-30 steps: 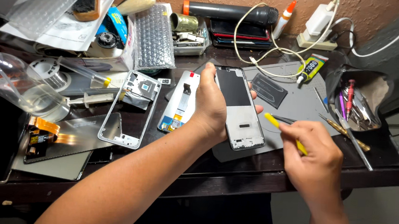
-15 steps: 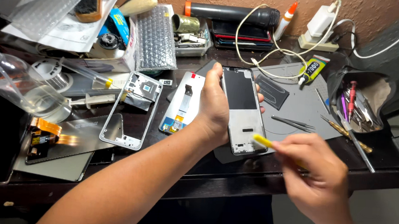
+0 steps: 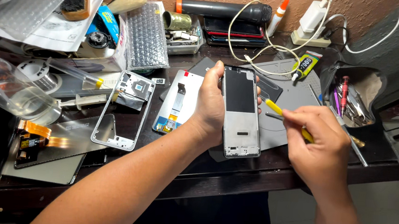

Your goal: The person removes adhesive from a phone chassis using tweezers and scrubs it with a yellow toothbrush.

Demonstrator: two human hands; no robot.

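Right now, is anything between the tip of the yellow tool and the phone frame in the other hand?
Nothing visible. The right hand holds the yellow tool with its tip at the right edge of the phone frame, which the left hand holds up off the grey mat.

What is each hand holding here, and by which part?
Left hand grips the phone frame by its long edges; right hand holds a yellow-handled tool by its handle.
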